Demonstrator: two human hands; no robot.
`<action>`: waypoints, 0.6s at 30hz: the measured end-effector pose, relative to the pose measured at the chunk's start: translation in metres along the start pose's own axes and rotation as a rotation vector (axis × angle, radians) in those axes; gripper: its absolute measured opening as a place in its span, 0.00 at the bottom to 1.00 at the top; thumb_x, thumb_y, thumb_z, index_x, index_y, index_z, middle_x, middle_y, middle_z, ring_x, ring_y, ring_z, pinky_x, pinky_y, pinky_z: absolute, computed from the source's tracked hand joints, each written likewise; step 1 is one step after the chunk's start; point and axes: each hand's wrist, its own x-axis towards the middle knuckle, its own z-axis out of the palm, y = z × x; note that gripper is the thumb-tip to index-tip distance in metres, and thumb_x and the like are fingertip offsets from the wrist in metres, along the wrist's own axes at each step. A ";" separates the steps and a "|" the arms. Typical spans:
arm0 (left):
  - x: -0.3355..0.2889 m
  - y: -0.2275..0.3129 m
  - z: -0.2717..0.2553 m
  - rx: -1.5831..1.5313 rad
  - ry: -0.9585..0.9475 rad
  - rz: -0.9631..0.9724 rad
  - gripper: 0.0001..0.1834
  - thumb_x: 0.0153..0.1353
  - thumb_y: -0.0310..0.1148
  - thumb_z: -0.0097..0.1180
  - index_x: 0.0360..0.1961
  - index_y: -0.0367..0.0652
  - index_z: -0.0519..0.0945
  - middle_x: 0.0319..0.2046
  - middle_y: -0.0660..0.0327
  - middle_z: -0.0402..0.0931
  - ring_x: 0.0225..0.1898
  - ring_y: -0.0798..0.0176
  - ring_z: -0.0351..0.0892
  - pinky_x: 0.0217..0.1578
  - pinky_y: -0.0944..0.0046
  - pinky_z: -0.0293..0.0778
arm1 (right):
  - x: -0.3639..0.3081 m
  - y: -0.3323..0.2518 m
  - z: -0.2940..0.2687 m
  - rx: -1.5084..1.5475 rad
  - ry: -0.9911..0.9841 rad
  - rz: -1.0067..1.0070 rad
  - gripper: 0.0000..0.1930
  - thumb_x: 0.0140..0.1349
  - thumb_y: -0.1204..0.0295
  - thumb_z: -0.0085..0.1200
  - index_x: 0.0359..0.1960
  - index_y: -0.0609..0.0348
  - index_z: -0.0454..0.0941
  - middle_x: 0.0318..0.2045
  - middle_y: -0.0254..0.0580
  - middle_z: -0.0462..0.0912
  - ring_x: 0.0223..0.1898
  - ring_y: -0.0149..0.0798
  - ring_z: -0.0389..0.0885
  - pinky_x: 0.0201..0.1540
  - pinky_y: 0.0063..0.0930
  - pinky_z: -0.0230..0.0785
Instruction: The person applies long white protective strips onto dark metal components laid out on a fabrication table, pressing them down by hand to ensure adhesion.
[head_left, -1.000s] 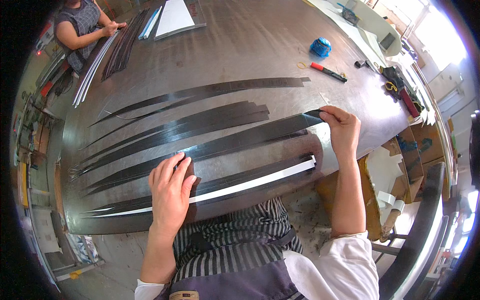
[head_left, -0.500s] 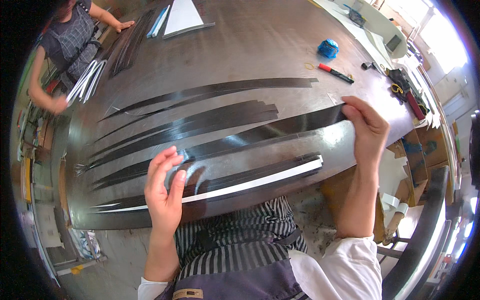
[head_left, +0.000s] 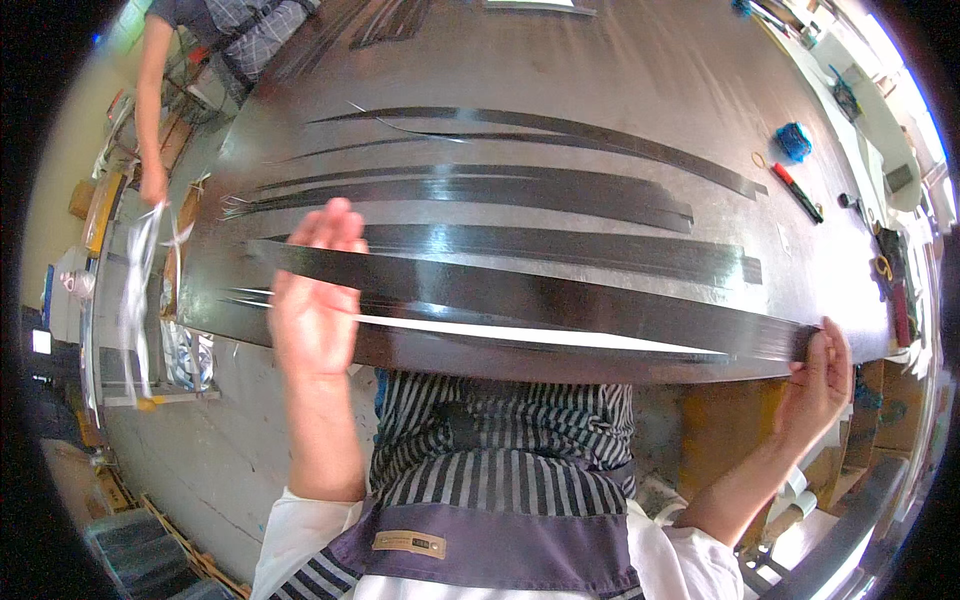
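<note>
A long, flat black strip (head_left: 560, 293) stretches across the near side of the table, above other strips. Its right end is pinched between the fingers and thumb of my right hand (head_left: 824, 368), which is closed. My left hand (head_left: 318, 300) is open with its fingers stretched upward, and the strip passes across its palm near the tapering left end. Below the held strip lie a white strip (head_left: 520, 333) and more black strips along the near edge. Beyond it rest a black bundle (head_left: 590, 245), another bundle (head_left: 560, 190) and single strips (head_left: 600, 133).
A dark metal-topped table (head_left: 560, 65) bears everything. At its right are a blue ball of twine (head_left: 793, 142), a red and black marker (head_left: 797, 192) and dark tools (head_left: 893, 262). At the far left, a co-worker's hand (head_left: 153, 184) holds white strips (head_left: 140, 290) beyond the table edge.
My right hand has moved right and toward me with the strip's end. The strip now crosses my left palm. The co-worker's white strips now hang lower and are blurred. The view has shifted.
</note>
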 end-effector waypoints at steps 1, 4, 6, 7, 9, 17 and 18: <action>-0.004 0.012 -0.010 0.054 -0.024 0.057 0.25 0.64 0.19 0.45 0.64 0.33 0.65 0.67 0.45 0.63 0.69 0.45 0.62 0.67 0.49 0.64 | -0.007 0.007 0.003 -0.045 0.022 0.014 0.13 0.64 0.81 0.56 0.51 0.65 0.80 0.39 0.39 0.84 0.34 0.23 0.81 0.26 0.11 0.76; -0.022 0.037 -0.016 0.105 0.078 -0.050 0.38 0.53 0.11 0.38 0.69 0.29 0.54 0.71 0.46 0.54 0.73 0.50 0.54 0.70 0.53 0.61 | -0.026 0.024 0.003 -0.001 -0.022 0.080 0.12 0.64 0.81 0.57 0.49 0.64 0.81 0.35 0.34 0.82 0.31 0.22 0.78 0.25 0.14 0.77; -0.028 0.047 -0.036 0.087 0.003 -0.009 0.27 0.66 0.19 0.42 0.67 0.31 0.60 0.67 0.46 0.63 0.68 0.51 0.63 0.67 0.53 0.65 | -0.035 0.027 0.003 -0.035 -0.015 0.108 0.12 0.64 0.81 0.57 0.48 0.64 0.81 0.35 0.33 0.82 0.32 0.22 0.77 0.27 0.14 0.76; -0.033 0.053 -0.047 0.107 0.094 0.055 0.22 0.71 0.23 0.42 0.65 0.32 0.64 0.63 0.45 0.68 0.66 0.51 0.68 0.65 0.52 0.68 | -0.038 0.029 0.003 -0.034 -0.037 0.121 0.12 0.64 0.81 0.57 0.48 0.64 0.81 0.35 0.33 0.82 0.32 0.22 0.77 0.29 0.15 0.76; -0.040 0.065 -0.058 0.341 0.205 0.196 0.17 0.73 0.28 0.45 0.59 0.34 0.71 0.56 0.49 0.77 0.57 0.55 0.78 0.60 0.56 0.74 | -0.042 0.032 0.004 -0.082 -0.070 0.103 0.11 0.63 0.82 0.57 0.48 0.65 0.82 0.35 0.33 0.83 0.34 0.22 0.77 0.35 0.16 0.75; -0.043 0.023 -0.066 1.304 0.538 0.442 0.37 0.60 0.28 0.66 0.67 0.35 0.60 0.55 0.52 0.78 0.59 0.57 0.73 0.64 0.54 0.62 | -0.053 0.046 0.032 -0.558 -0.163 -0.192 0.08 0.56 0.86 0.59 0.38 0.65 0.81 0.39 0.40 0.80 0.40 0.35 0.77 0.48 0.27 0.70; -0.045 0.019 -0.081 1.495 0.613 0.529 0.47 0.56 0.32 0.69 0.71 0.39 0.53 0.63 0.51 0.69 0.66 0.53 0.63 0.67 0.49 0.56 | -0.054 0.049 0.032 -0.593 -0.187 -0.242 0.07 0.57 0.85 0.58 0.37 0.65 0.81 0.39 0.40 0.80 0.41 0.37 0.76 0.48 0.28 0.70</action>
